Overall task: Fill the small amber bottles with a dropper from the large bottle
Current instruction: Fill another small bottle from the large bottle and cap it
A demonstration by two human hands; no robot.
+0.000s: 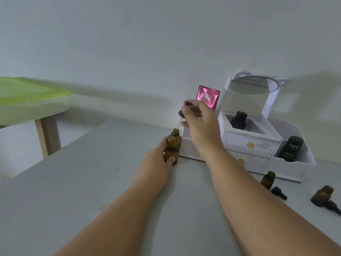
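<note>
Fingers of my right hand (198, 122) pinch the dropper (182, 112) by its black bulb, just above the large amber bottle (173, 146). My left hand (158, 159) wraps that open, upright bottle on the table (73, 182). Two small amber bottles (268, 180) stand uncapped to the right, contents unclear.

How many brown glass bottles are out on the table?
3. A large amber bottle held by the left hand, and two small amber bottles on the right near the white organizer. More may be hidden.
</note>
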